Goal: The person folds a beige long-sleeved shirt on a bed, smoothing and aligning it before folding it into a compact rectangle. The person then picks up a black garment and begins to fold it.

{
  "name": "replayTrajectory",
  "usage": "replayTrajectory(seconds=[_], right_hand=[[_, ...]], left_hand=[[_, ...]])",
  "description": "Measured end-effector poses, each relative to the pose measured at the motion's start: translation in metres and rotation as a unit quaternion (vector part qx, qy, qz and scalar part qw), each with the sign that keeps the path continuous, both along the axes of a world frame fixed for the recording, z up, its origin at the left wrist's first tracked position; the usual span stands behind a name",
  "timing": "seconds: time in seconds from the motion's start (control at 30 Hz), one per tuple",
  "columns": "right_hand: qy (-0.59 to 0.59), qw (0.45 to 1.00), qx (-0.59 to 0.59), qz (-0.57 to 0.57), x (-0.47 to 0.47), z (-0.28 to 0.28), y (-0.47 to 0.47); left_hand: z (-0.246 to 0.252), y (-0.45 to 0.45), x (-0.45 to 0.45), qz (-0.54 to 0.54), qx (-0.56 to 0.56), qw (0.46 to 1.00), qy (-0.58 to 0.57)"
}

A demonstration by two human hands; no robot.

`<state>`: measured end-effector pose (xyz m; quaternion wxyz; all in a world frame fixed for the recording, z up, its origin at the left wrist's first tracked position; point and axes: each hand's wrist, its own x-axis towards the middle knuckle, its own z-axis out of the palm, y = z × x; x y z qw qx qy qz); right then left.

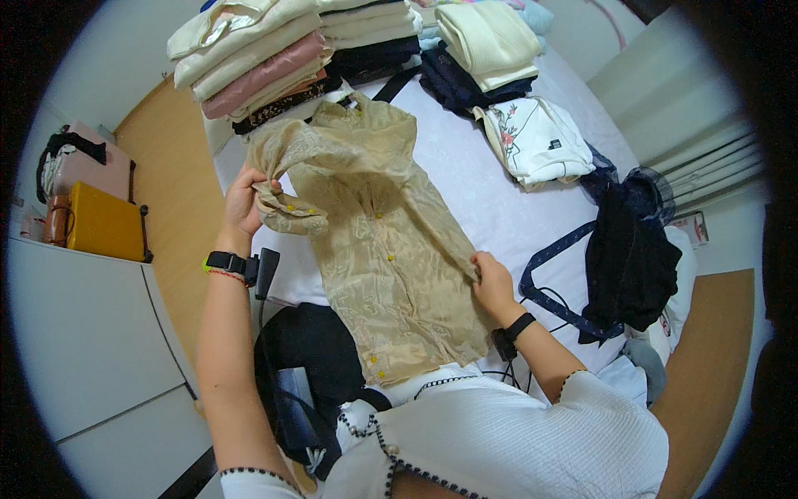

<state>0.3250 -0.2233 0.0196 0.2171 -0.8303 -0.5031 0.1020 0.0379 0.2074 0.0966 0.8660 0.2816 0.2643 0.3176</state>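
A gold-beige patterned blouse [393,249] with small yellow buttons lies front up before me on a bed with a white sheet [436,134], its collar pointing away. My left hand [245,198] grips one long sleeve, raised and bent over at the left, with its buttoned cuff hanging beside the fingers. At the right edge of the blouse, my right hand [492,280] has its fingers closed on the fabric of the other sleeve. The lower hem reaches close to my body. Both wrists wear black straps with small devices and cables.
Folded clothes [262,56] are stacked at the far left of the bed. Beyond the blouse to the right are a cream knit [489,40] and a white embroidered top [536,140]. Black clothing [629,262] lies at the right. A black item [305,337] sits near my left forearm.
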Motion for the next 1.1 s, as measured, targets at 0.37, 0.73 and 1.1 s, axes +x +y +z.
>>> replayTrajectory(seconds=[0.37, 0.73, 1.1], right_hand=[[0.045, 0.998, -0.005, 0.032, -0.027, 0.019, -0.001], [0.2, 0.972, -0.1, 0.065, -0.052, 0.029, 0.025], [0.188, 0.967, -0.029, 0.168, 0.145, 0.032, 0.286]], left_hand=[[-0.047, 0.017, -0.034, 0.003, -0.039, 0.998, 0.039], [-0.025, -0.014, -0.005, -0.051, 0.08, 0.993, 0.066], [-0.028, -0.021, -0.013, -0.043, 0.046, 0.993, 0.1]])
